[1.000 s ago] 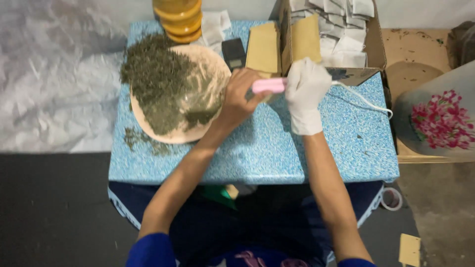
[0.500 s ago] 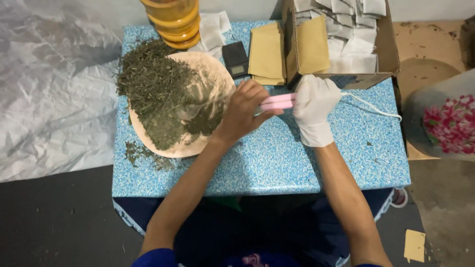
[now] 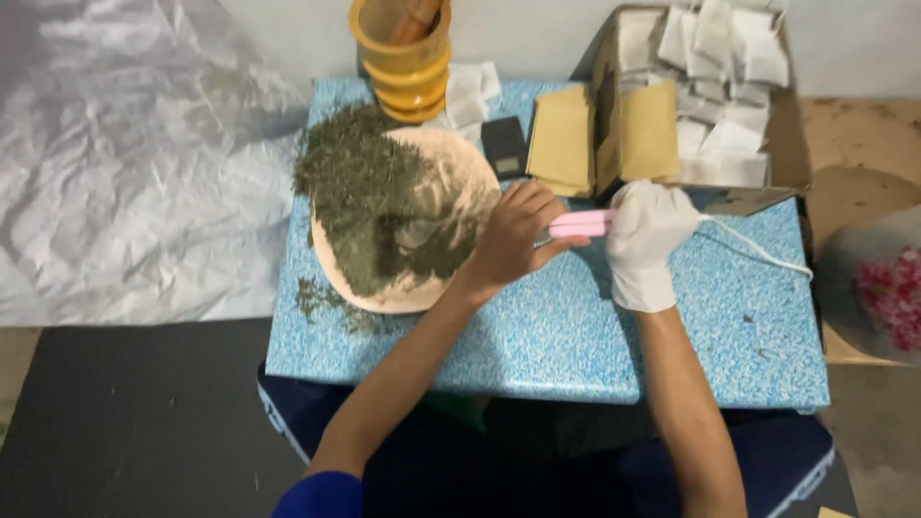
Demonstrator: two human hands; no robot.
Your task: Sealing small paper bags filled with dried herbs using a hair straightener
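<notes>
- The person's blue sleeves sat at the bottom edge of the frame, both forearms reaching up over the near edge of the blue speckled table (image 3: 537, 336).
- The bare left hand (image 3: 513, 240), at the centre of the frame, had its fingers curled around the left end of a pink handheld tool (image 3: 578, 223); whether anything else was pinched there could not be told.
- The white-gloved right hand (image 3: 645, 235), just right of centre, was closed around the right end of the same pink tool, which lay level between the two hands above the table.
- A white cord (image 3: 758, 249) ran from the gloved hand toward the right edge of the frame, across the table.
- Left of the bare hand lay a round pale plate (image 3: 475, 173) heaped with dried green leaves (image 3: 369, 197); some leaves had spilled onto the table at the plate's lower left.
- Beyond the hands, in the upper middle, a small black device (image 3: 503, 148) lay beside a stack of tan envelopes (image 3: 561, 139).
- In the upper right, an open cardboard box (image 3: 791, 115) held many small white sachets (image 3: 724, 96), with one more tan envelope leaning against its left wall.
- At the top centre stood stacked yellow containers (image 3: 403, 58), with a few white sachets beside them.
- Crumpled white plastic sheet (image 3: 134, 163) filled the upper left.
</notes>
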